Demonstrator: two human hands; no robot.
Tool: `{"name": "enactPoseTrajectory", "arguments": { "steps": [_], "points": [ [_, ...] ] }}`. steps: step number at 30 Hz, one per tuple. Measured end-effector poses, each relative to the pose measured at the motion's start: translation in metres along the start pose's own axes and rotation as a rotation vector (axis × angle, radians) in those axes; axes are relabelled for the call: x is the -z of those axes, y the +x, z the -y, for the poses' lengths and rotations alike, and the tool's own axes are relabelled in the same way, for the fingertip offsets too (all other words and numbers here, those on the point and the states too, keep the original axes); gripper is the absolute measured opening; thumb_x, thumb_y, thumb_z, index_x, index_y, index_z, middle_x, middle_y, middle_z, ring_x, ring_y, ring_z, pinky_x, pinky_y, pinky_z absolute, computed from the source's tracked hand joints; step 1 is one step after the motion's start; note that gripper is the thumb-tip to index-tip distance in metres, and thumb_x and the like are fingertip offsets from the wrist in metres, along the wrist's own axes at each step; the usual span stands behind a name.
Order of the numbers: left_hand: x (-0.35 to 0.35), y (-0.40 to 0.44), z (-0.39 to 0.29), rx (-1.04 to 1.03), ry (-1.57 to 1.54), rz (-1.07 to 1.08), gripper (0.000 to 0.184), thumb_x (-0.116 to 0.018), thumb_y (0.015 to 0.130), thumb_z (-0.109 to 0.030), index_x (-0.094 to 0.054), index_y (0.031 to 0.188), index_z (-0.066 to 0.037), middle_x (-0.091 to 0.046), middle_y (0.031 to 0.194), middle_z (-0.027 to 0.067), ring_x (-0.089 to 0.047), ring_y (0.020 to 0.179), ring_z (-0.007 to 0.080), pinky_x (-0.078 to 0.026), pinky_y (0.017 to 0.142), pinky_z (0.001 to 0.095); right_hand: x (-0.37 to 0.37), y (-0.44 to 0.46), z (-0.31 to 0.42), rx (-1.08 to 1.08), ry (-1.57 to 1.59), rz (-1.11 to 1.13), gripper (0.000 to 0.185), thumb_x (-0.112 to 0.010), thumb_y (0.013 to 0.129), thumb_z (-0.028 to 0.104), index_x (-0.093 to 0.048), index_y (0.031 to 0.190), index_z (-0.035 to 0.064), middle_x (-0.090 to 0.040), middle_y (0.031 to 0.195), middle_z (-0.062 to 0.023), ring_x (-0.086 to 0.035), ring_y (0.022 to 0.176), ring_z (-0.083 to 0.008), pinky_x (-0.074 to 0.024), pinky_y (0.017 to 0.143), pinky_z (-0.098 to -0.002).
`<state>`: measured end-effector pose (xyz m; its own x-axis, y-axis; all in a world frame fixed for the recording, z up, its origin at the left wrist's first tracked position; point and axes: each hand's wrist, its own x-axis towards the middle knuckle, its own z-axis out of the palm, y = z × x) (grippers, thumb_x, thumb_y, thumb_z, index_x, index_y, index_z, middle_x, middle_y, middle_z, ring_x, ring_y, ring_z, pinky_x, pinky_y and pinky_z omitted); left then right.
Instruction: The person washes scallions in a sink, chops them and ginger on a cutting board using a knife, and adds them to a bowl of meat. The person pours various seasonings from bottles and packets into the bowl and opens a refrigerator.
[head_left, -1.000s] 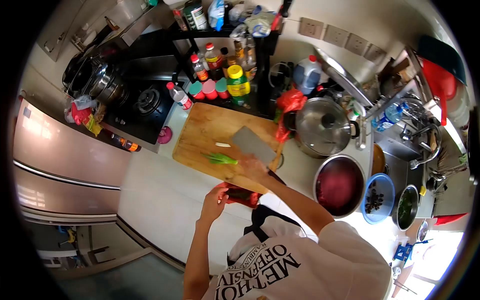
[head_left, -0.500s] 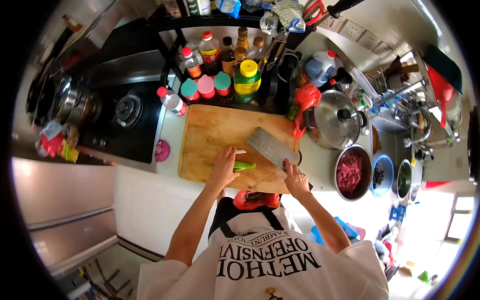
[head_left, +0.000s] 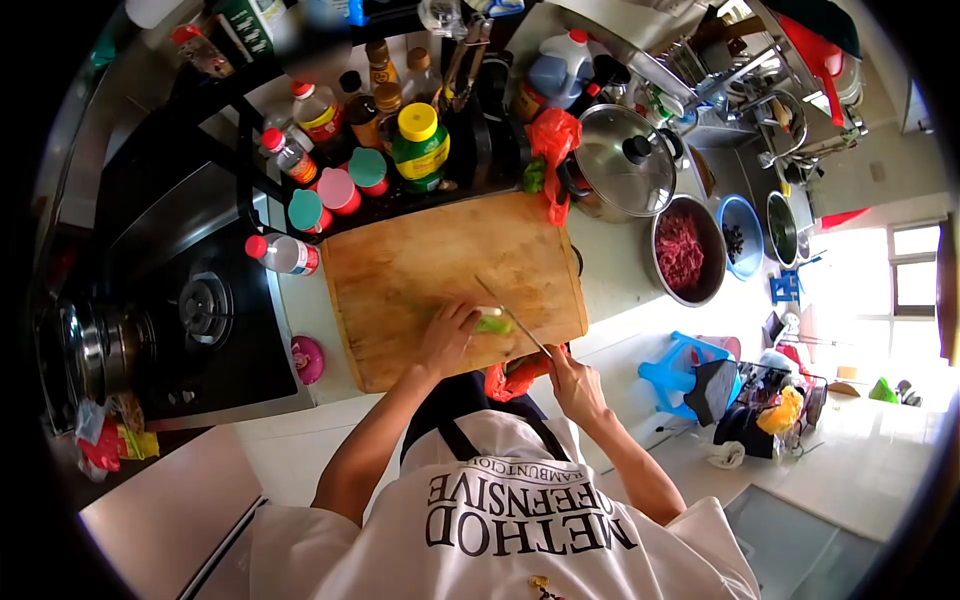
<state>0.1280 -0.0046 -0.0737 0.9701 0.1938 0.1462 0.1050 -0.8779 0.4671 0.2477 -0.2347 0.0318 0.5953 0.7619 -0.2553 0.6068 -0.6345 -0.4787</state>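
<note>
My left hand (head_left: 449, 338) is closed over pale-and-green vegetable stalks (head_left: 492, 322), holding them down on the wooden cutting board (head_left: 400, 260). Only their right ends show past my fingertips, so I cannot tell their exact kind. In my right hand (head_left: 578, 387) is the handle of a cleaver (head_left: 514, 317). Its blade stands nearly edge-on to the camera, slanting away to the upper left across the stalks' right ends. Whether the edge touches the stalks or the board is unclear.
A red plastic bag (head_left: 515, 377) hangs at the board's near edge. Right of the board are a lidded pot (head_left: 625, 165) and a bowl of shredded red meat (head_left: 680, 250). Bottles and a yellow-capped jar (head_left: 420, 150) line the back. A gas stove (head_left: 205, 310) is at left.
The cleaver has turned from lying broadside to standing edge-on and has come left over the stalks. My left hand still holds them. The whole view has swung rightward.
</note>
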Motion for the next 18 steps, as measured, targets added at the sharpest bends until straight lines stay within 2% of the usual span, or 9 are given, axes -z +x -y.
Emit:
{"name": "enactPoseTrajectory", "arguments": {
  "steps": [3, 6, 9, 12, 18],
  "points": [
    [-0.002, -0.014, 0.003, -0.051, 0.033, -0.016, 0.040, -0.070, 0.068, -0.007, -0.066, 0.108, -0.006, -0.056, 0.122, 0.0068, -0.048, 0.120, 0.0288, -0.041, 0.100, 0.0443, 0.003, 0.003, -0.005, 0.050, -0.026, 0.007, 0.031, -0.051, 0.096, 0.016, -0.051, 0.126, 0.0099, -0.064, 0.077, -0.0183, -0.062, 0.063, -0.0420, -0.0494, 0.056, -0.0501],
    [0.030, -0.019, -0.003, 0.151, -0.052, 0.142, 0.034, -0.067, 0.069, -0.002, -0.067, 0.103, -0.005, -0.059, 0.117, 0.0068, -0.051, 0.117, 0.0291, -0.043, 0.099, 0.0415, 0.007, 0.004, -0.007, 0.064, -0.020, 0.017, 0.032, -0.051, 0.096, 0.016, -0.051, 0.127, 0.0098, -0.064, 0.076, -0.0184, -0.061, 0.063, -0.0416, -0.0496, 0.056, -0.0495],
    [0.025, -0.012, -0.006, 0.228, -0.316, 0.019, 0.033, -0.064, 0.069, 0.004, -0.069, 0.100, -0.004, -0.062, 0.110, 0.0092, -0.054, 0.112, 0.0297, -0.044, 0.096, 0.0378, 0.002, 0.001, -0.009, 0.071, 0.021, 0.014, 0.031, -0.051, 0.096, 0.015, -0.052, 0.127, 0.0096, -0.063, 0.076, -0.0183, -0.061, 0.062, -0.0418, -0.0492, 0.056, -0.0498],
    [0.008, 0.004, -0.001, 0.065, -0.099, 0.075, 0.029, -0.062, 0.070, 0.004, -0.069, 0.097, -0.005, -0.062, 0.102, 0.0103, -0.057, 0.106, 0.0300, -0.046, 0.094, 0.0355, -0.001, -0.001, -0.011, 0.060, 0.075, 0.002, 0.033, -0.050, 0.096, 0.014, -0.050, 0.129, 0.0100, -0.063, 0.076, -0.0183, -0.060, 0.062, -0.0412, -0.0482, 0.055, -0.0495],
    [0.003, 0.036, -0.006, -0.004, 0.093, 0.322, 0.018, -0.059, 0.075, 0.001, -0.067, 0.091, -0.005, -0.062, 0.097, 0.0098, -0.058, 0.102, 0.0290, -0.048, 0.090, 0.0374, 0.006, -0.006, -0.030, -0.012, 0.093, -0.038, 0.033, -0.050, 0.096, 0.012, -0.048, 0.129, 0.0107, -0.063, 0.076, -0.0193, -0.061, 0.063, -0.0411, -0.0483, 0.055, -0.0495]
  ]
}}
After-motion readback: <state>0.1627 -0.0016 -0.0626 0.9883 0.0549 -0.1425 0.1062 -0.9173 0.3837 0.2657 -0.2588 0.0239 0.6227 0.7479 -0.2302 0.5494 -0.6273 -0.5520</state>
